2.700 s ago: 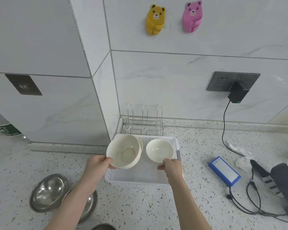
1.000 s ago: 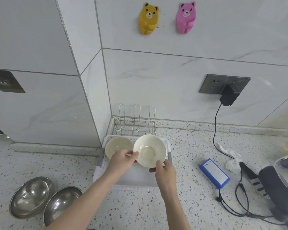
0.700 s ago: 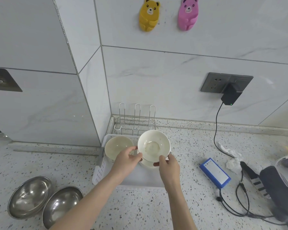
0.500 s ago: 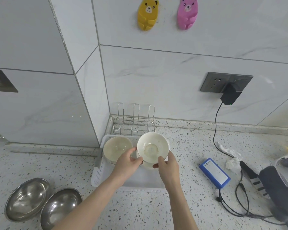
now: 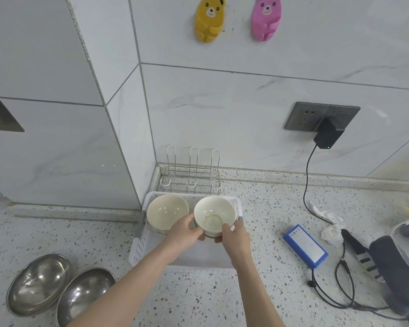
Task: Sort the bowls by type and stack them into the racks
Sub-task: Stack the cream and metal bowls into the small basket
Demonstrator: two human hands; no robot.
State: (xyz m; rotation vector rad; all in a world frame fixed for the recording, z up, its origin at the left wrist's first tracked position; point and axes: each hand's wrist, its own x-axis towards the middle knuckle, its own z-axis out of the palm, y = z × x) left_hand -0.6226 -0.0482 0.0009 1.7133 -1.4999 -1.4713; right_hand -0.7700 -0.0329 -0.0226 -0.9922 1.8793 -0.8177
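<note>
A white ceramic bowl point(image 5: 214, 214) is held tilted over the right half of the white plastic basket point(image 5: 237, 204). My left hand point(image 5: 185, 233) grips its near left edge and my right hand point(image 5: 236, 236) grips its near right edge and base. A second bowl seems to sit under it, mostly hidden. A cream bowl point(image 5: 167, 212) stands tilted in the basket's left half. Behind the basket stands a wire rack point(image 5: 191, 178) with nothing in it. Two steel bowls point(image 5: 39, 283) point(image 5: 85, 295) rest on the counter at the lower left.
The basket sits in a wall corner. A blue box point(image 5: 305, 246), crumpled tissue point(image 5: 328, 230), black cables point(image 5: 335, 286) and a dark striped cloth point(image 5: 387, 267) lie to the right. A charger point(image 5: 327, 135) is plugged into the wall socket.
Both hands have lowered the white bowl toward the right half of the basket. Earlier my left hand set the cream bowl in the left half and then joined my right hand.
</note>
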